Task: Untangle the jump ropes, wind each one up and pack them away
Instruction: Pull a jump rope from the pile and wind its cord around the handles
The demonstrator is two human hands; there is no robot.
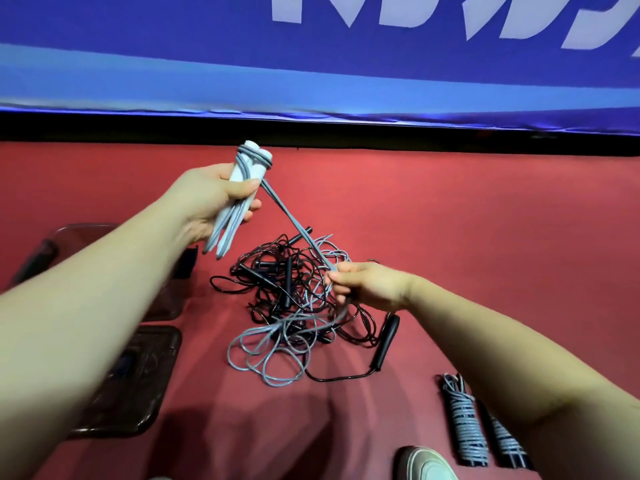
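My left hand [221, 199] grips a pair of white jump-rope handles [242, 181] held together, with grey cord looped round their top ends. From there a doubled grey cord [294, 226] runs taut down to my right hand [367, 285], which pinches it above the pile. On the red floor below lies a tangle of black ropes with black handles [287, 282] and loose grey loops [270, 355]. One black handle [386, 341] lies at the pile's right edge.
Two wound rope bundles [464, 424] lie at the lower right beside my shoe [426, 465]. Dark see-through containers [138, 372] sit on the floor at the left, under my left arm. A blue banner [311, 64] spans the back wall.
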